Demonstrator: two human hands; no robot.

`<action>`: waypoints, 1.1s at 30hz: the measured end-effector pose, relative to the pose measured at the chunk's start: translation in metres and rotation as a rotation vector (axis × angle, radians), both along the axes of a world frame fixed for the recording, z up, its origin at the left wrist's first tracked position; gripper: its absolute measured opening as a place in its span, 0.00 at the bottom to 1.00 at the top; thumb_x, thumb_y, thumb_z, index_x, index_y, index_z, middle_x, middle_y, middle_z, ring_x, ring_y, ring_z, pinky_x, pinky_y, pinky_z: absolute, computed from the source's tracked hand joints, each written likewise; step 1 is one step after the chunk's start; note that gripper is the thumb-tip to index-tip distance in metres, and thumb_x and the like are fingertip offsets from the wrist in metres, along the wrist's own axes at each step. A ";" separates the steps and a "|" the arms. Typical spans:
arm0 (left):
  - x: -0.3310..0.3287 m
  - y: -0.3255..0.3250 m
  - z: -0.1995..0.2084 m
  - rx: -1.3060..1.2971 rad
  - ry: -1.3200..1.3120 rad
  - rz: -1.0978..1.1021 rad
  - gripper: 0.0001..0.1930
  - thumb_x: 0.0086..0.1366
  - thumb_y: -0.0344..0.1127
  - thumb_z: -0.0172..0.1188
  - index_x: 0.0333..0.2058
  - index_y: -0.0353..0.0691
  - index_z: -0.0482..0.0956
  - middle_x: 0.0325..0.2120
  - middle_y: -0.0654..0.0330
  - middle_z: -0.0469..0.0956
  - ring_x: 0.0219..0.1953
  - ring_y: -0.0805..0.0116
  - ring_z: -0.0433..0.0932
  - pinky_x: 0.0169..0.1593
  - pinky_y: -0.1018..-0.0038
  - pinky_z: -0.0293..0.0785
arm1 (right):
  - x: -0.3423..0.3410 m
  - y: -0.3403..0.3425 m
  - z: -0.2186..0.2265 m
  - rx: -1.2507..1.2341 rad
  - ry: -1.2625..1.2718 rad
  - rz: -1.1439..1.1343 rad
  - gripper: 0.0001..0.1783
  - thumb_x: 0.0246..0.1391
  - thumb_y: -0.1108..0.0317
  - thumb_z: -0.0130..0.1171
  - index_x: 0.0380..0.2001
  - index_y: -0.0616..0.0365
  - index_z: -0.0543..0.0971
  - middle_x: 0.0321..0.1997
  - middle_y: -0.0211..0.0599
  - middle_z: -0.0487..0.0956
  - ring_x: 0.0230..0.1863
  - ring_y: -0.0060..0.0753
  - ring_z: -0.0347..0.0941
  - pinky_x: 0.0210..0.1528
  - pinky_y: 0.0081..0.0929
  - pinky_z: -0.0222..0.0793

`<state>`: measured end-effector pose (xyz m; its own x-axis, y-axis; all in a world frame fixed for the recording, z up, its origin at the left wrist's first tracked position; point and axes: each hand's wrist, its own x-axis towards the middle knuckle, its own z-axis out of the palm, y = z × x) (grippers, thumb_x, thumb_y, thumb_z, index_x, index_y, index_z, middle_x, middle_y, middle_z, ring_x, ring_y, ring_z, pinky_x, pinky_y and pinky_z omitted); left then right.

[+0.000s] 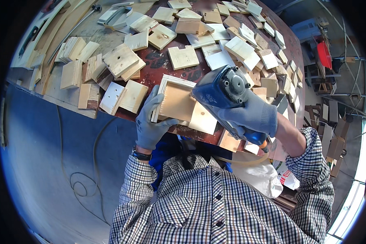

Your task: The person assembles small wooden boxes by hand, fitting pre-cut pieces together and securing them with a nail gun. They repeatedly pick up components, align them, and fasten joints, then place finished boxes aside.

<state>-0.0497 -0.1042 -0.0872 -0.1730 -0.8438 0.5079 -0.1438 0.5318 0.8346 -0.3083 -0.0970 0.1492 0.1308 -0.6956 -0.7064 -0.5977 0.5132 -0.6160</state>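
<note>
My left hand, in a grey glove, grips the left side of a small open wooden box, thumb at its near edge and fingers along its outer wall. My right hand, also gloved, is closed round the handle of a dark blue pneumatic nail gun. The gun's nose reaches the box's right side; the exact contact point is hidden behind the tool. An orange-tipped fitting joins an air hose to the gun's lower end. Just right of the box, a pale wooden piece lies at the table's front edge.
Many loose wooden blocks cover the dark red table. Longer boards lie at the far left. A white sack is below the front edge at right. A cable coils on the floor at left.
</note>
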 end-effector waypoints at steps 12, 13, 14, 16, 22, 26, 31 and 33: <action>0.003 0.004 -0.003 0.049 0.037 -0.013 0.43 0.50 0.46 0.83 0.62 0.45 0.71 0.67 0.40 0.71 0.71 0.40 0.69 0.68 0.53 0.75 | 0.012 -0.009 0.020 0.010 -0.053 -0.023 0.20 0.57 0.59 0.65 0.50 0.57 0.81 0.33 0.34 0.84 0.32 0.25 0.81 0.43 0.30 0.82; 0.003 0.005 -0.003 0.055 0.039 -0.019 0.43 0.50 0.45 0.84 0.62 0.45 0.71 0.67 0.40 0.71 0.71 0.40 0.69 0.68 0.52 0.75 | 0.010 -0.007 0.019 0.000 -0.087 -0.031 0.20 0.57 0.59 0.65 0.50 0.58 0.81 0.33 0.33 0.84 0.32 0.24 0.81 0.42 0.30 0.82; 0.003 0.005 -0.003 0.055 0.038 -0.025 0.43 0.50 0.45 0.84 0.62 0.44 0.71 0.67 0.40 0.71 0.71 0.40 0.69 0.69 0.52 0.75 | 0.005 -0.005 0.009 -0.031 -0.083 -0.030 0.24 0.57 0.57 0.67 0.52 0.59 0.80 0.33 0.33 0.84 0.28 0.22 0.80 0.36 0.26 0.80; 0.002 0.004 -0.003 0.056 0.035 -0.032 0.43 0.49 0.43 0.84 0.61 0.44 0.71 0.67 0.40 0.71 0.71 0.41 0.69 0.69 0.52 0.75 | -0.002 -0.002 -0.009 -0.055 -0.067 -0.024 0.29 0.56 0.55 0.69 0.56 0.61 0.79 0.32 0.32 0.84 0.23 0.19 0.78 0.28 0.21 0.77; 0.003 0.003 -0.002 0.060 0.019 -0.020 0.42 0.50 0.45 0.84 0.62 0.45 0.71 0.67 0.38 0.71 0.71 0.40 0.69 0.69 0.52 0.74 | 0.006 -0.012 0.002 -0.021 -0.011 -0.029 0.24 0.55 0.59 0.66 0.52 0.61 0.81 0.29 0.31 0.83 0.22 0.17 0.76 0.26 0.19 0.75; 0.003 0.005 -0.001 0.013 0.037 -0.021 0.43 0.50 0.46 0.84 0.62 0.45 0.70 0.68 0.38 0.70 0.70 0.40 0.71 0.69 0.52 0.75 | 0.014 -0.004 0.008 -0.079 0.022 -0.009 0.24 0.55 0.60 0.64 0.54 0.59 0.80 0.35 0.35 0.84 0.31 0.23 0.80 0.38 0.27 0.80; 0.003 0.001 0.003 0.010 0.001 0.002 0.46 0.49 0.46 0.85 0.64 0.40 0.71 0.70 0.41 0.69 0.69 0.45 0.73 0.68 0.55 0.76 | 0.016 0.002 0.004 -0.080 -0.028 -0.061 0.30 0.51 0.62 0.65 0.57 0.61 0.79 0.46 0.37 0.84 0.45 0.28 0.80 0.53 0.27 0.77; 0.001 0.001 0.005 0.013 -0.016 0.009 0.47 0.49 0.44 0.85 0.65 0.40 0.71 0.70 0.42 0.69 0.68 0.47 0.74 0.68 0.57 0.76 | 0.020 0.005 0.001 -0.081 -0.038 -0.047 0.29 0.53 0.62 0.65 0.58 0.61 0.79 0.48 0.37 0.84 0.47 0.28 0.80 0.55 0.27 0.77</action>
<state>-0.0488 -0.1035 -0.0819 -0.1732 -0.8517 0.4945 -0.1622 0.5199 0.8387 -0.2879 -0.0915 0.1497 0.1222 -0.7563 -0.6427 -0.5497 0.4876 -0.6783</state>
